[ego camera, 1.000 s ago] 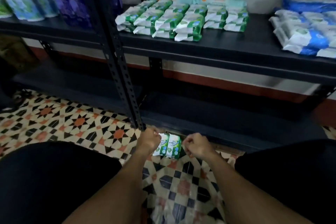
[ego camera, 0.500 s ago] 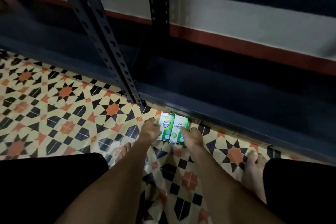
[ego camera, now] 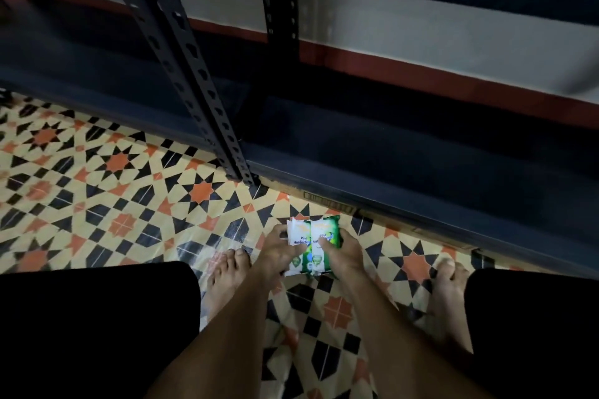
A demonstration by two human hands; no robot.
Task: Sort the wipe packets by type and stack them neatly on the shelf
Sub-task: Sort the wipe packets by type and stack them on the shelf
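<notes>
Two green-and-white wipe packets (ego camera: 312, 241) sit side by side just above the patterned floor, in front of the bottom shelf. My left hand (ego camera: 281, 251) grips the left packet, thumb across its face. My right hand (ego camera: 343, 253) grips the right packet from the other side. Both packets are pressed together between my hands. The upper shelf with the sorted stacks is out of view.
The dark bottom shelf (ego camera: 421, 191) runs along the far side, with a perforated metal upright (ego camera: 201, 100) slanting down to the floor at left. A flat cardboard edge (ego camera: 327, 202) pokes out under the shelf. My bare feet (ego camera: 227, 275) and dark-clad knees flank the packets.
The view has tipped down from the upper shelf to the floor. My hands have closed in on the two packets from both sides and now grip them.
</notes>
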